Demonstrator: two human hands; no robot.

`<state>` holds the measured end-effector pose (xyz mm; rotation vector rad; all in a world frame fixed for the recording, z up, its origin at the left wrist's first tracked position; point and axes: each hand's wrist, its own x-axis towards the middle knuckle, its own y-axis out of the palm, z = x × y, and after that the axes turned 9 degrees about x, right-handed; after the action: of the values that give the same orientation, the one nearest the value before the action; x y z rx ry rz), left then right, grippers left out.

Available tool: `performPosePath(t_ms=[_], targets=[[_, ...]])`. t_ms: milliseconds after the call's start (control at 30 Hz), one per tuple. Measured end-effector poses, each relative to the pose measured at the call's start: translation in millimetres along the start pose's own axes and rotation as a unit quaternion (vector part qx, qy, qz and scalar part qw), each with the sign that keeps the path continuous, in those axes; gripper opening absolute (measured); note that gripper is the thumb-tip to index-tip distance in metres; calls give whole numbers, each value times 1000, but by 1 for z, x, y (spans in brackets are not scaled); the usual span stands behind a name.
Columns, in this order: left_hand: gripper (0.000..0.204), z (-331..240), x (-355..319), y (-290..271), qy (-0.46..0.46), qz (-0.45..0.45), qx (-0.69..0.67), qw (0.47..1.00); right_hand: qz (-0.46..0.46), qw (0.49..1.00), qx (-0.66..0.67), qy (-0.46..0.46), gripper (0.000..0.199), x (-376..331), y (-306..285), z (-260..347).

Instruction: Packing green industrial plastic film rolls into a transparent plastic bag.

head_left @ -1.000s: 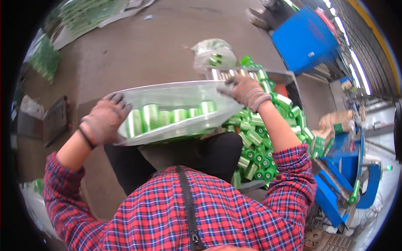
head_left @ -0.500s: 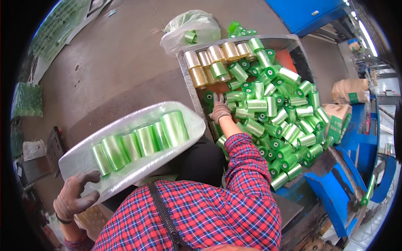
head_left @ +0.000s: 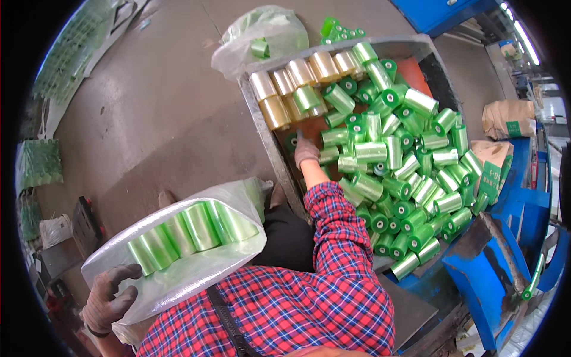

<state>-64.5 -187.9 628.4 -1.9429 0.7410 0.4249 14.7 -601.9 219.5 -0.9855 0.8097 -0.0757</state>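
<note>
A long clear plastic bag point(head_left: 196, 262) lies slanted across my lap, with a row of green film rolls point(head_left: 202, 226) inside. My left hand point(head_left: 110, 300), in a grey glove, is beside the bag's left end with its thumb and fingers apart. My right hand point(head_left: 307, 153), also gloved, reaches down into the grey-rimmed box point(head_left: 270, 140) at its near left side. A dark green roll point(head_left: 291, 141) is just left of its fingertips, and a heap of green film rolls point(head_left: 392, 154) fills the box to its right. Most of the right fingers are hidden.
Golden-amber film rolls point(head_left: 275, 112) stand in the box's far left corner. Beyond it sit another clear bag point(head_left: 262, 35) and loose green rolls point(head_left: 342, 31). Brown paper sacks point(head_left: 508, 116) and blue metal parts point(head_left: 476, 279) are on the right; a dark stand point(head_left: 86, 220) is on the left.
The bag in my lap has tilted and shifted; its right end now looks bunched up. My right hand has moved slightly left and deeper among the rolls. My left hand stays near the bag.
</note>
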Motion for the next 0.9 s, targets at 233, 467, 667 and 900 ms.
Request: performPosePath(t_ms=[233, 467, 667, 900], targets=[[29, 17, -31, 11, -7, -11, -8, 1000, -50, 986, 150, -60, 81, -56, -17, -27], [40, 37, -59, 35, 54, 115, 40, 991, -316, 737, 550, -234, 90, -179, -80, -50], [79, -51, -19, 59, 243, 61, -355, 901, -403, 563, 611, -383, 85, -320, -166, 20], [60, -140, 4, 99, 345, 22, -668, 660, -132, 488, 727, -466, 49, -392, -173, 93]])
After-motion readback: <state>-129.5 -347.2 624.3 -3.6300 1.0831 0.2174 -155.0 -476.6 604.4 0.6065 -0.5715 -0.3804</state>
